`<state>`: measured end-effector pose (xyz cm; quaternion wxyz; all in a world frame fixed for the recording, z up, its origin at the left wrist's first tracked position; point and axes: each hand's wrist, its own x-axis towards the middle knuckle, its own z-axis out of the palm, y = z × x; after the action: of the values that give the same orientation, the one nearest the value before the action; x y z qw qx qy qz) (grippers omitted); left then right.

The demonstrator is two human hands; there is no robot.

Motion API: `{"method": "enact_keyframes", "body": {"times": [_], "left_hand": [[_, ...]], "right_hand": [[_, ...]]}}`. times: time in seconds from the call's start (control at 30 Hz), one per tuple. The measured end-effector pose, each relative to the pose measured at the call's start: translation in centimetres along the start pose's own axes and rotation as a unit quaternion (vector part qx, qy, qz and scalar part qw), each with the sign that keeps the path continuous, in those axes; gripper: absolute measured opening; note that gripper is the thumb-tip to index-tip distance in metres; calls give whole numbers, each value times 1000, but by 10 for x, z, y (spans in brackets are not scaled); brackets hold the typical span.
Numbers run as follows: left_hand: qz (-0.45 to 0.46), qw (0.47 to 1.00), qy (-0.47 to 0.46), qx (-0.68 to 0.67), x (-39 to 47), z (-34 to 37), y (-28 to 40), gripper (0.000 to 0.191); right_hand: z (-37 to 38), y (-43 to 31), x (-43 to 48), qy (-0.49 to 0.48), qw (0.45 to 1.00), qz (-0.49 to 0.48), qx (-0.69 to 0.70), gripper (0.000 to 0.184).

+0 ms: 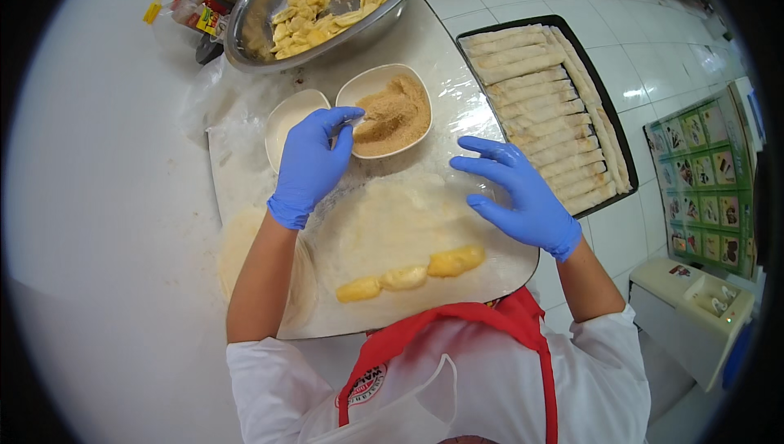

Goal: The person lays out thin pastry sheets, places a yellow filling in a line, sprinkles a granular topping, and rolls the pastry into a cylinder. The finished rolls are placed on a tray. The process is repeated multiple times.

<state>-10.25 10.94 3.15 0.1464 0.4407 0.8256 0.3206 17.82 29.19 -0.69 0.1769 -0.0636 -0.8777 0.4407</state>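
My left hand (318,159), in a blue glove, pinches what looks like a small spoon (358,119) at the edge of a white bowl (427,131) of brown sugar (392,114). A second white bowl (297,110) lies partly behind that hand. My right hand (517,190), also gloved, is spread with nothing in it, over the right part of the board. Below both hands lies a thin round wrapper (392,217). Three yellow fruit pieces, apparently banana, form a row near its lower edge: left (358,289), middle (403,277) and right (457,261).
More wrappers (303,285) lie under my left forearm. A metal basin (239,46) of yellow fruit strips stands at the top. On the right, a black tray (634,177) holds several rolled wrappers (545,119). Plastic film (214,107) and bottles (196,12) are at upper left.
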Motion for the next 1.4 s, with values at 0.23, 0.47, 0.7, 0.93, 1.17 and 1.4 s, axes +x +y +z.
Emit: {"method": "enact_keyframes", "body": {"times": [0.23,0.47,0.7,0.93,1.17,1.4], "left_hand": [[-35,987,-26,-155,-25,1,12,26],[35,991,-70,-111,-91,28,32,32],[86,994,-57,20,-144,75,26,36],[47,998,-22,-44,-146,45,26,34],[33,997,0,-69,-168,30,1,37],[94,994,13,53,-198,28,-29,42]], "right_hand": [[25,-5,-51,116,883,173,420,47],[45,7,-68,191,875,136,423,53],[43,7,-64,213,855,118,458,53],[45,12,-64,216,857,107,456,53],[46,15,-65,222,857,99,454,54],[48,16,-66,223,865,109,437,52]]}}
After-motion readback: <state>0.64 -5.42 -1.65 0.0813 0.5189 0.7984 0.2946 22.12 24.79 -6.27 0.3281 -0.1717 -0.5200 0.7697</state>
